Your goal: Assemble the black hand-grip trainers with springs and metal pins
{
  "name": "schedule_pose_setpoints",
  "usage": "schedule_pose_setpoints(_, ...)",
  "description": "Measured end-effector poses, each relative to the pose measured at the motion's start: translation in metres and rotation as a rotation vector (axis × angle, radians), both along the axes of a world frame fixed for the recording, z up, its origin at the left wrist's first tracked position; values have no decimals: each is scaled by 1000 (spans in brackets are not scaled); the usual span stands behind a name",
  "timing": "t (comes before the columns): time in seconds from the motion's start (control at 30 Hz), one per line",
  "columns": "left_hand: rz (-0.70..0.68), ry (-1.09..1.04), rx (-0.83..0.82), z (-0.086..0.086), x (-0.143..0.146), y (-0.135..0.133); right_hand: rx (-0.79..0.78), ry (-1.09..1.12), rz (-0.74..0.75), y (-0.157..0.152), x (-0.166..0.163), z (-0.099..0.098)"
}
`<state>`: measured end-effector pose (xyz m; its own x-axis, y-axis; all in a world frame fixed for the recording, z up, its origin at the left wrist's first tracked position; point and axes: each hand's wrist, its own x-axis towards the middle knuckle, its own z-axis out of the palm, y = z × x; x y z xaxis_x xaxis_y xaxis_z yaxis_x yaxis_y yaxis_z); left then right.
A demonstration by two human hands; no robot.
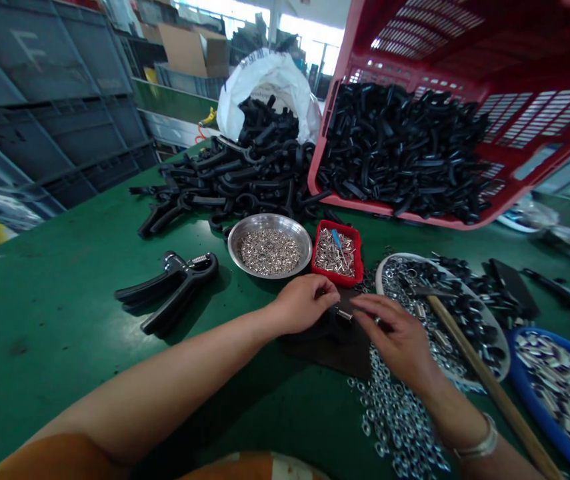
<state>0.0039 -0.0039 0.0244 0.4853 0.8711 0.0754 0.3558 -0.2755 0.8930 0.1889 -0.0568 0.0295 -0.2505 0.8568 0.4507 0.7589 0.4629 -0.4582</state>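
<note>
Head view: left hand (307, 301), one; fingers bent inward toward the thumb, grasp not determinable. Right hand (397, 333), one, with one pale bracelet (482, 441); fingertips at the end of a coil spring, though one cannot tell whether they pinch it.

Coil spring (345, 315), one, between the two hands, above a dark mat (355, 360), one.

Spring-fitted black hand grip (177, 300), one, lying left of the hands.
Metal bowl (307, 247), one, of small metal pieces (269, 252), uncounted.
Red tray (335, 278), one, of metal pins, with one blue-handled tool (337, 240) on top.
White-rimmed tray (505, 357), one, of mixed metal and black parts; one wooden-handled hammer (469, 353) across it.
Blue-rimmed basin (516, 380), one, of flat metal pieces.
Loose metal rings (389, 413), many, beneath and beside the right forearm.
Black handles (235, 180), heaped, too many to count.
White sack (232, 100), one, and red crate (489, 47), one, tipped on its side; both holding black parts.

Surface: green tabletop (55, 293), scuffed, glossy.

Room: stacked grey crates (29, 60) at left; open cardboard box (185, 50), one, behind; bright windows beyond.
</note>
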Motion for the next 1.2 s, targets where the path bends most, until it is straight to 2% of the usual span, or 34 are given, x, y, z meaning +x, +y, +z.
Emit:
schedule_pose_setpoints(0.07, -44, -210, -320, 6, 2, -2, 39, 170, -38, 3, -14, 4)
schedule_pose_setpoints(0.17, -12, -433, -716, 10, 5, -9, 75, 279, -69, 6, -30, 4)
schedule_pose_setpoints(0.23, 8, -534, -861, 10, 6, -13, 96, 269, -92, 7, -34, 2)
schedule_pose_setpoints(0.3, 15, -584, -897, 9, 8, -16, 123, 218, -127, 7, -35, 0)
schedule_pose_setpoints(0.37, 16, -552, -821, 7, 8, -15, 131, 158, -158, 6, -34, 0)
schedule_pose_setpoints(0.4, 20, -512, -731, 6, 6, -12, 126, 132, -167, 6, -34, -1)
schedule_pose_setpoints(0.5, 54, -331, -332, 1, -3, -1, 108, 20, -159, 3, -31, -7)
schedule_pose_setpoints(0.6, 78, -19, 23, -3, -16, 8, 96, -177, -131, -2, -30, -19)
schedule_pose_setpoints(0.7, 85, 307, 231, -4, -24, 9, 75, -309, -134, -4, -30, -32)
schedule_pose_setpoints(0.8, 142, 470, 326, -7, -26, 6, 52, -346, -127, -2, -30, -36)
schedule_pose_setpoints(1.0, 115, 542, 416, -12, -26, 3, 66, -440, -103, -1, -27, -31)
schedule_pose_setpoints(1.2, 56, 553, 382, -11, -33, 4, 118, -586, -132, -6, -38, -28)
